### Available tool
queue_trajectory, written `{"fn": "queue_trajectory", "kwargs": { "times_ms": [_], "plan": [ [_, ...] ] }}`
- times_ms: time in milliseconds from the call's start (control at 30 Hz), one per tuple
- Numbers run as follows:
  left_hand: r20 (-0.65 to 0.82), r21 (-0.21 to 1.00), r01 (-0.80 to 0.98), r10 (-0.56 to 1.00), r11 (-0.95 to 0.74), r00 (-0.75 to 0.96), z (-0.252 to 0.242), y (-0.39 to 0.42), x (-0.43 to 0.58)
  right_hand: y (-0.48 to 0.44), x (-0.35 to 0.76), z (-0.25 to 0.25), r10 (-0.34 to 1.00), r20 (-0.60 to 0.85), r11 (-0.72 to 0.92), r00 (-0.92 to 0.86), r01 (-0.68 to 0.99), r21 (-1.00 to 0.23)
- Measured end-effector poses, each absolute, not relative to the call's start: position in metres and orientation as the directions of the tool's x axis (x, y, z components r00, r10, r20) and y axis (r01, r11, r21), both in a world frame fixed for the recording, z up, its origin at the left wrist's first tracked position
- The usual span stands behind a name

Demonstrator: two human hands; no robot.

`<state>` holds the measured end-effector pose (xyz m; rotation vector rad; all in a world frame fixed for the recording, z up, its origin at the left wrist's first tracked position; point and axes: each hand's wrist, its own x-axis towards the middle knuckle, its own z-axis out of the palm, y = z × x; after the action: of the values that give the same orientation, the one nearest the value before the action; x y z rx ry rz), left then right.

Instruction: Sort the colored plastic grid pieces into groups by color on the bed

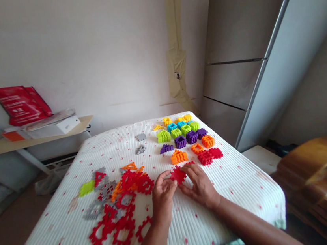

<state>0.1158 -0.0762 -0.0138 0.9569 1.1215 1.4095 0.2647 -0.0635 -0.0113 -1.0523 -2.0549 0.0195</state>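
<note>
Between my hands is a red toothed plastic tile (178, 175), its face turned up toward me. My left hand (162, 190) pinches its left edge between thumb and fingers. At its right edge, my right hand (198, 182) grips with curled fingers; another bit of red shows just behind those fingers. A loose pile of red tiles (124, 226) lies left of my left hand, mixed with grey tiles (95, 209) and orange tiles (116, 191). Beyond my hands stands an orange stack (179, 156), with a red stack (205, 157) to its right.
Purple stacks (192, 137), green stacks (163, 136), blue stacks (172, 127) and yellow stacks (167, 121) stand in rows farther back. Two small grey groups lie left of them. A white quilted cloth (227, 206) covers the table. A refrigerator (234, 70) stands right, a wooden chair (322, 182) nearer.
</note>
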Motion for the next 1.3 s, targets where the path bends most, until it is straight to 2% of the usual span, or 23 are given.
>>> {"fn": "queue_trajectory", "kwargs": {
  "times_ms": [133, 267, 400, 533, 900, 1100, 1300],
  "plan": [
    [-0.018, 0.979, -0.203, 0.989, -0.013, -0.147, -0.019, -0.076, 0.114, -0.055, 0.283, -0.008, 0.641, 0.73, 0.626, -0.238, 0.712, -0.318],
    [-0.025, 0.982, -0.189, 0.983, -0.01, -0.18, -0.024, -0.074, 0.116, -0.034, 0.333, -0.005, 0.617, 0.784, 0.424, 0.061, 0.814, -0.398],
    [-0.025, 0.984, -0.179, 0.978, -0.013, -0.205, -0.025, -0.072, 0.119, -0.017, 0.385, -0.01, 0.678, 0.704, 0.118, 0.21, 0.914, -0.387],
    [-0.01, 0.986, -0.163, 0.972, -0.029, -0.234, -0.023, -0.072, 0.121, -0.01, 0.403, -0.018, 0.783, 0.575, -0.053, 0.24, 0.945, -0.321],
    [-0.006, 0.99, -0.138, 0.988, -0.016, -0.156, -0.027, -0.072, 0.113, -0.012, 0.391, -0.011, 0.893, 0.381, -0.174, 0.24, 0.964, -0.2],
    [-0.008, 0.988, -0.154, 0.988, -0.017, -0.157, -0.026, -0.072, 0.113, -0.012, 0.384, -0.005, 0.912, 0.333, -0.207, 0.24, 0.969, -0.132],
    [-0.01, 0.989, -0.148, 0.989, -0.011, -0.145, -0.028, -0.071, 0.113, -0.014, 0.381, -0.002, 0.923, 0.29, -0.229, 0.254, 0.966, -0.117]
  ]
}}
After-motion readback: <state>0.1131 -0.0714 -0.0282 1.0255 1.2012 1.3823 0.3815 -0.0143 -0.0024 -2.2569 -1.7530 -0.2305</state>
